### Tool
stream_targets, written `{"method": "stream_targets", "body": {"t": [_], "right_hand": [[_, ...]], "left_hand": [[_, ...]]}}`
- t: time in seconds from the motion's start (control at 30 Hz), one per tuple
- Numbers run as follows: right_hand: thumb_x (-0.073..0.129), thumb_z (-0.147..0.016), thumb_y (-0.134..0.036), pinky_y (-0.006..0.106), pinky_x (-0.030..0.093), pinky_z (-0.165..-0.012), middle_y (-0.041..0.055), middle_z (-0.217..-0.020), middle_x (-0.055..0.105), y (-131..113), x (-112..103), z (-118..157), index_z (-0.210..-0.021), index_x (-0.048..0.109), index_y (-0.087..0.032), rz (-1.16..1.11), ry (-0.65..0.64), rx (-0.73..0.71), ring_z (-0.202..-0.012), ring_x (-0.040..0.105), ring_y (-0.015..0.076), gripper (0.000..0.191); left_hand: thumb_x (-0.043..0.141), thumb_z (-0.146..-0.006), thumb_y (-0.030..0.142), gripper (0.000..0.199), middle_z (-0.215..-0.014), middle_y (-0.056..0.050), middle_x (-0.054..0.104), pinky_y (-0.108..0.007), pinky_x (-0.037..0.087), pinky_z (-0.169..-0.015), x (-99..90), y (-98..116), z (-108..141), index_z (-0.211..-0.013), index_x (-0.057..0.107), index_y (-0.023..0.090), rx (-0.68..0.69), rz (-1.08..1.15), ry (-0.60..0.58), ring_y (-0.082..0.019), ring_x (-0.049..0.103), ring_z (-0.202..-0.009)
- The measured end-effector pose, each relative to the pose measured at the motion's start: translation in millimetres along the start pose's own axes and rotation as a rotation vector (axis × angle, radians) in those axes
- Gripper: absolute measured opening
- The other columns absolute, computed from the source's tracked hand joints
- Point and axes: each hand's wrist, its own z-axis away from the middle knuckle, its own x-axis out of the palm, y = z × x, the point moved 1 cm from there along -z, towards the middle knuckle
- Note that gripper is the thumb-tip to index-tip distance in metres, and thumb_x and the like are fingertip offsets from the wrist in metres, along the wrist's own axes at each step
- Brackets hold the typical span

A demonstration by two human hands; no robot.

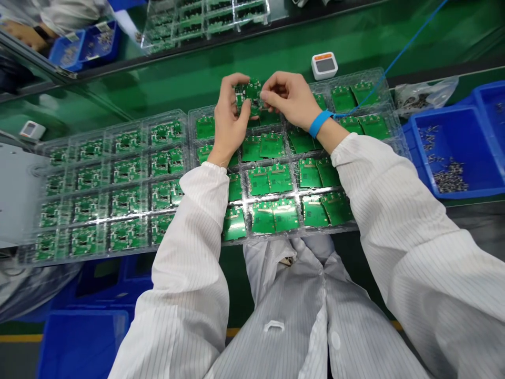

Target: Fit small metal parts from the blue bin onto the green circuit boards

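A green circuit board (253, 90) with small components on its face is held above the right-hand tray. My left hand (232, 118) grips it by its left side, with fingers at the top edge and thumb near the bottom. At the board's right edge, my right hand (292, 100) is closed in a pinch; whatever is between the fingertips is too small or hidden to name. Around my right wrist runs a blue wrist strap (320, 123) with a cord. Below both hands lies a clear plastic tray (244, 199) holding several green boards, mostly in pairs.
To the left, another clear tray (107, 202) holds boards with components. Blue bins (483, 150) with small metal parts stand at the right, beside a plastic bag (428, 96). A small white device (324, 66) sits behind the tray. Across the ledge, another person's arm (23, 34) shows.
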Motion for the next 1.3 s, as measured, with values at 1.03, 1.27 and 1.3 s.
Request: {"method": "stream_targets", "body": {"t": [1.03, 1.27, 1.3], "right_hand": [[0.079, -0.097, -0.072, 0.041, 0.058, -0.089, 0.0066, -0.092, 0.076, -4, 7, 9, -0.100, 0.079, -0.017, 0.275, -0.053, -0.104, -0.087, 0.067, 0.0229, 0.056], [0.077, -0.102, -0.066, 0.040, 0.060, -0.090, 0.0064, -0.092, 0.075, 4, 4, 3, -0.101, 0.075, -0.017, 0.212, 0.008, -0.076, -0.089, 0.068, 0.0222, 0.049], [0.077, -0.102, -0.065, 0.039, 0.060, -0.088, 0.0061, -0.091, 0.074, 6, 4, 2, -0.100, 0.074, -0.017, 0.196, 0.026, -0.068, -0.087, 0.068, 0.0218, 0.048]], "left_hand": [[0.064, -0.110, 0.071, 0.047, -0.104, -0.003, 0.076, -0.037, 0.058, -0.100, 3.7, 9, 3, -0.108, 0.073, 0.025, 0.089, -0.143, 0.049, -0.020, 0.074, -0.100], [0.057, -0.111, 0.074, 0.052, -0.112, -0.004, 0.070, -0.038, 0.061, -0.098, 1.0, 9, 4, -0.141, 0.068, 0.034, 0.072, -0.126, 0.052, -0.020, 0.074, -0.098], [0.057, -0.110, 0.075, 0.057, -0.109, -0.003, 0.067, -0.038, 0.061, -0.097, 1.0, 9, 4, -0.152, 0.062, 0.037, 0.067, -0.119, 0.062, -0.020, 0.074, -0.096]]}}
